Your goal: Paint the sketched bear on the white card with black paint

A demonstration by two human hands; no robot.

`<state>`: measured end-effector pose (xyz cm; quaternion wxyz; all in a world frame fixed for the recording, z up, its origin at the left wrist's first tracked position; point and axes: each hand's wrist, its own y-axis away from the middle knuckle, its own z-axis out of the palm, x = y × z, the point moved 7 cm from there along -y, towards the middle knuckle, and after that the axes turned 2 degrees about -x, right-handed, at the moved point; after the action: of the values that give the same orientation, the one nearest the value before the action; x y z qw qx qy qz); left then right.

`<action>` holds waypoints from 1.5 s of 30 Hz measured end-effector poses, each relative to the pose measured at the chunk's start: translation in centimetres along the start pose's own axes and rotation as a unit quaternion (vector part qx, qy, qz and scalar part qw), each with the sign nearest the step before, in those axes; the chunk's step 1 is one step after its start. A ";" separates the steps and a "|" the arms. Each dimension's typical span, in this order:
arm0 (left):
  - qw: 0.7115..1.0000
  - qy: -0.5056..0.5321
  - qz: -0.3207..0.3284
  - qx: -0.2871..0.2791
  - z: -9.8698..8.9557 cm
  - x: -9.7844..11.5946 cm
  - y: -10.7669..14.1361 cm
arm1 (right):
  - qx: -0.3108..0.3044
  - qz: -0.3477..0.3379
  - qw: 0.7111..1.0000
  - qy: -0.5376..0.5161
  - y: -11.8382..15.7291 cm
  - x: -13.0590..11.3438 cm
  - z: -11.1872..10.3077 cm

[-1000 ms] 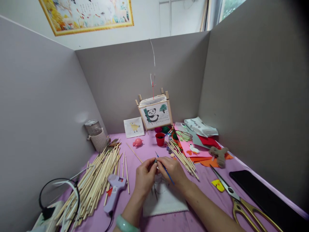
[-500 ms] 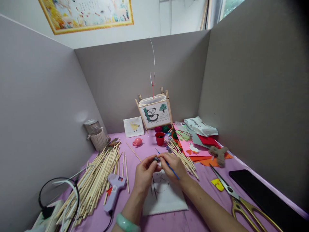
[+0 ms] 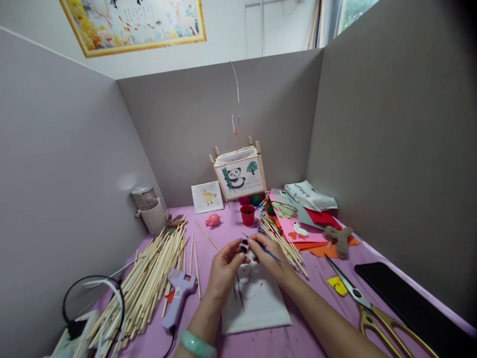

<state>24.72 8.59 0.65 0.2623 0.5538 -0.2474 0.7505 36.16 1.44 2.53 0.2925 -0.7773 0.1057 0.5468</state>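
My left hand [image 3: 226,263] pinches a small dark paint pot [image 3: 243,249] above the white cloth. Close beside it, my right hand [image 3: 269,252] has a blue paintbrush [image 3: 274,255] lying through its fingers, and its fingertips are closed round a small pale piece [image 3: 251,255]. A second dark spot, perhaps a lid, shows between the hands; its link to the pot is unclear. Beneath both hands lies the white cloth [image 3: 257,313] with thin dark sketched lines. Behind them stands a red cup [image 3: 247,215] with dark liquid.
Wooden sticks [image 3: 149,283] and a glue gun [image 3: 179,298] lie left. Gold-handled scissors [image 3: 357,294] and a black phone-like slab [image 3: 406,303] are at right. A panda-picture lantern [image 3: 240,174] stands at the back, near a pink toy [image 3: 213,220].
My two hands have drawn slightly apart at the fingertips, and more of the dark pot shows between them. The brush in my right hand has tilted a little flatter.
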 end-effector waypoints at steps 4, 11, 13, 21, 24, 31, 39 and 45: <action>0.998 -0.016 -0.012 -0.051 0.9 -0.2 0.1 | 0.000 0.070 0.997 -0.028 -0.2 0.9 -0.3; 0.995 -0.002 -0.042 -0.087 1.1 -0.7 0.1 | -0.025 0.098 0.994 -0.031 -0.2 0.9 -0.4; 0.995 0.017 -0.045 -0.087 0.9 -0.8 0.1 | -0.036 0.106 0.992 -0.056 -0.2 0.9 -0.3; 0.990 0.103 -0.077 -0.052 0.1 -1.3 -0.1 | -0.086 0.105 0.988 -0.075 -0.4 1.1 -0.5; 0.990 0.120 -0.080 0.004 -1.0 -1.2 -0.4 | -0.111 0.052 0.992 0.012 -0.2 0.5 -1.3; 0.985 0.128 -0.060 0.096 -3.1 -1.4 -1.2 | -0.112 -0.083 0.977 0.163 -0.7 -1.6 -1.4; 0.971 0.035 0.007 0.238 -6.3 -0.7 -1.2 | -0.083 -0.146 0.974 0.149 -4.4 -0.2 3.3; 0.970 0.003 -0.031 0.243 -6.6 -1.4 -1.3 | -0.088 -0.140 0.965 0.202 -4.6 2.4 2.6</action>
<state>21.30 13.71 -2.37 0.1434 0.6061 -0.0401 0.7813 37.23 7.05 1.31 0.2689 -0.9014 0.0044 0.3393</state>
